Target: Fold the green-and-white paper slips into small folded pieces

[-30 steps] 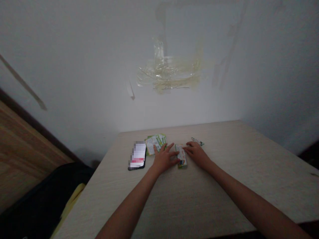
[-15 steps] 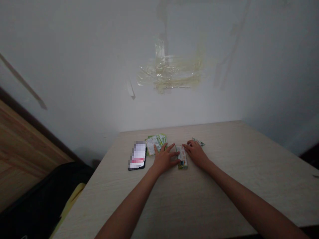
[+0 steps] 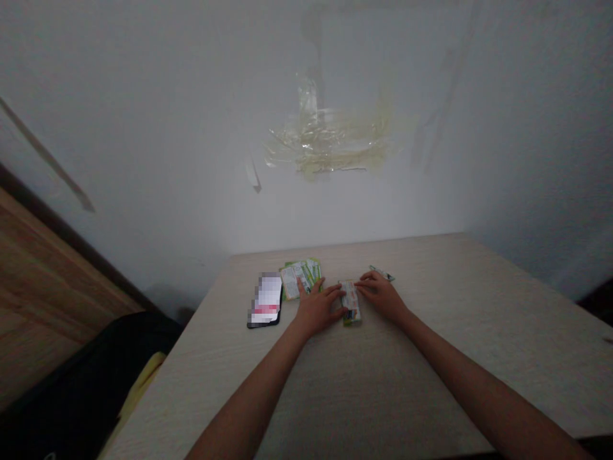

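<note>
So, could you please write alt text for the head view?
A person's left hand and right hand flank a small printed item on a pale table, with green-and-white cards and a phone to the left.

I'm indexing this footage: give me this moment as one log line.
left hand: at left side of packet; right hand: at its right side; spread cards: beside phone; surface: table

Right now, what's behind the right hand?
A small white and green piece lies on the table, just behind the right hand. The hand covers part of it, so its whole shape cannot be seen.
</note>
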Action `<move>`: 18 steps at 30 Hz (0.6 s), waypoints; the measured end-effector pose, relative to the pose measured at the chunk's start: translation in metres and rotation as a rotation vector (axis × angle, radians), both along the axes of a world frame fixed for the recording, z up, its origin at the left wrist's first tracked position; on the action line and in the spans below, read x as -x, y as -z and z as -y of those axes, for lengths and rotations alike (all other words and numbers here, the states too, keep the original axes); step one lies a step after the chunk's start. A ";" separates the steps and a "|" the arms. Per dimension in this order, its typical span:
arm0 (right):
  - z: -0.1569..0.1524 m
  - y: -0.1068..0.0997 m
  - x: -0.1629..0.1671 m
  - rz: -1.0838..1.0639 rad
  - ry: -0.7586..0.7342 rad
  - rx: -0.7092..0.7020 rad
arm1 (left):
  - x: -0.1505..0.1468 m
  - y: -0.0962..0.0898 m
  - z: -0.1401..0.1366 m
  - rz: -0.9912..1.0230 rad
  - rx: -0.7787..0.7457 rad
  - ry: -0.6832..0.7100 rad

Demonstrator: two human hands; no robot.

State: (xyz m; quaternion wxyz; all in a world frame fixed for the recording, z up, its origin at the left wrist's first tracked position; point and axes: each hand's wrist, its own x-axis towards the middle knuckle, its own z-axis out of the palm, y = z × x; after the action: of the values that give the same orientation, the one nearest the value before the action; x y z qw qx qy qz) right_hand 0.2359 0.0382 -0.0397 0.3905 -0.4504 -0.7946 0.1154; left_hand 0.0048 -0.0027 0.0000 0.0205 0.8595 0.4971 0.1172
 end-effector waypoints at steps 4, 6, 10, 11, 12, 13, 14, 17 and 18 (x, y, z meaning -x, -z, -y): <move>0.005 -0.003 0.002 0.055 -0.018 0.003 | -0.002 0.003 0.000 0.006 -0.017 -0.027; 0.006 -0.004 0.004 0.104 -0.009 -0.008 | -0.003 0.004 -0.001 0.013 -0.026 -0.036; 0.009 -0.006 0.006 0.139 -0.004 -0.021 | -0.003 0.004 -0.001 0.020 -0.035 -0.026; 0.010 -0.006 0.006 0.138 -0.013 -0.022 | -0.003 0.003 -0.001 0.023 -0.034 -0.024; 0.011 -0.007 0.005 0.135 -0.024 -0.025 | -0.003 0.003 -0.001 0.026 -0.032 -0.024; 0.012 -0.007 0.005 0.131 -0.035 -0.029 | -0.003 0.003 -0.001 0.029 -0.030 -0.025; 0.014 -0.008 0.005 0.130 -0.048 -0.033 | -0.003 0.003 -0.001 0.030 -0.028 -0.026; 0.018 -0.012 0.003 0.133 -0.089 -0.043 | -0.003 0.003 -0.001 0.024 -0.027 -0.035; 0.020 -0.013 0.003 0.133 -0.102 -0.046 | -0.003 0.003 -0.001 0.019 -0.027 -0.040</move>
State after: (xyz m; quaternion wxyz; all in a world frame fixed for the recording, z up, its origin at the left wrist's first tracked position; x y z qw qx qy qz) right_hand 0.2328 0.0187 -0.0269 0.3407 -0.4072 -0.8430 0.0868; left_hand 0.0082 -0.0015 -0.0031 0.0114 0.8485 0.5122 0.1323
